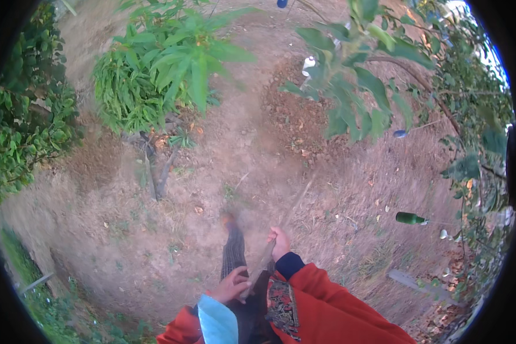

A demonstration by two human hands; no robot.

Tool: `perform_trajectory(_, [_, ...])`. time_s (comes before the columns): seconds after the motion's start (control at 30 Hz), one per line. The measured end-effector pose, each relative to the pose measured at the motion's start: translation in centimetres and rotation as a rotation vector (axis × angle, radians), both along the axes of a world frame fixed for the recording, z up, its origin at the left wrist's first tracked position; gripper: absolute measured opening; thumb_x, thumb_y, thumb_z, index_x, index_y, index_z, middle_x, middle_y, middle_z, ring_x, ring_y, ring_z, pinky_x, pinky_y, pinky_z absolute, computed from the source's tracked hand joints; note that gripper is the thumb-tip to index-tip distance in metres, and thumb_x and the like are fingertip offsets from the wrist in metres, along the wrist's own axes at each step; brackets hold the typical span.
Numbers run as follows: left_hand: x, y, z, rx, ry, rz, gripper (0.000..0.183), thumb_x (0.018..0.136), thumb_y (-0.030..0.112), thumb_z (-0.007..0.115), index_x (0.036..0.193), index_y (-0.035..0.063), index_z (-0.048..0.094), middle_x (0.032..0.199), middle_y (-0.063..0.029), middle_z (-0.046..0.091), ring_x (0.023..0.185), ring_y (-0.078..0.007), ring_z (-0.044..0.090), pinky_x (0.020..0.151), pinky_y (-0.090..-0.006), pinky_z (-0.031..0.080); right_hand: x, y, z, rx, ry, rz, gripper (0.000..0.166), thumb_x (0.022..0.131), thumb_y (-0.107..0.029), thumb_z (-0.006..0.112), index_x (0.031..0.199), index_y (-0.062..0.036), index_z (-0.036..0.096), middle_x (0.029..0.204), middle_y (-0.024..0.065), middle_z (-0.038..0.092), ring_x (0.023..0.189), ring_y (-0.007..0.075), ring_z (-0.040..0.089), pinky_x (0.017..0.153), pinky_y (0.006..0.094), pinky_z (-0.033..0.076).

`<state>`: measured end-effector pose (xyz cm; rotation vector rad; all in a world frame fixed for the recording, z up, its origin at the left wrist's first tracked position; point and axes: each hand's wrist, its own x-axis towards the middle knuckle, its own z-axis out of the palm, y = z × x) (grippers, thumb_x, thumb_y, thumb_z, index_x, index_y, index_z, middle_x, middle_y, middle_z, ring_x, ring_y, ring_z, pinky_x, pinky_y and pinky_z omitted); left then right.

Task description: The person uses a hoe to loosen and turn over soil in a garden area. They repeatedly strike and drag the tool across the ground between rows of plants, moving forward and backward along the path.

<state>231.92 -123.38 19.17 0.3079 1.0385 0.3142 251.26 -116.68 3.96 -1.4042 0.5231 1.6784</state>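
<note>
My right hand (279, 243) is wrapped around a long wooden tool handle (264, 260) in front of my legs. Closer to my body, my left hand (233, 284) lies at the upper end of the same handle, its fingers bent loosely over the wood. The shaft slants away, up and to the right, toward a patch of loosened brown soil (299, 112). Its far end is blurred, so the kind of tool cannot be told. One leg in a dark striped trouser (234, 249) stands just left of the handle.
A leafy green plant (133, 86) grows ahead on the left, beside forked stakes (159, 176). Tree branches (361, 86) hang over the right side. A green glass bottle (408, 218), a white plastic bottle (308, 63) and a board (421, 286) lie on the dirt.
</note>
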Motion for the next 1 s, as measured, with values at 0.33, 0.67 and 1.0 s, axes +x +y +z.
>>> perform_trajectory(0.33, [1.5, 1.1, -5.7, 0.24, 0.206, -0.126, 0.05, 0.073, 0.009, 0.056, 0.12, 0.0039, 0.037, 0.078, -0.0099, 0.057, 0.06, -0.0153, 0.057, 0.047, -0.0246, 0.046, -2.0, 6.4, -1.6, 0.081, 0.04, 0.26, 0.009, 0.074, -0.011, 0.056, 0.075, -0.0072, 0.048, 0.064, -0.0002, 0.045, 0.052, 0.0098, 0.043, 0.046, 0.024, 0.036])
perform_trajectory(0.67, [7.4, 1.9, -6.1, 0.29, 0.493, -0.116, 0.043, 0.069, 0.016, 0.059, 0.107, 0.0036, 0.042, 0.078, -0.0203, 0.058, 0.069, -0.0318, 0.06, 0.064, -0.0375, 0.047, 1.1, 7.3, -4.2, -0.053, 0.014, 0.509, 0.014, 0.072, -0.01, 0.059, 0.072, -0.0062, 0.046, 0.061, 0.0011, 0.042, 0.051, 0.0119, 0.042, 0.047, 0.0256, 0.037])
perform_trajectory(1.0, [4.6, 2.9, -5.2, 0.371, 0.683, -0.336, 0.045, 0.068, 0.019, 0.059, 0.107, 0.0059, 0.042, 0.083, -0.0257, 0.056, 0.077, -0.0411, 0.056, 0.068, -0.0466, 0.044, 0.9, 6.9, -3.6, 0.001, 0.314, 0.275, 0.014, 0.076, -0.006, 0.056, 0.07, -0.0083, 0.043, 0.059, -0.0004, 0.041, 0.05, 0.0112, 0.042, 0.049, 0.0246, 0.037])
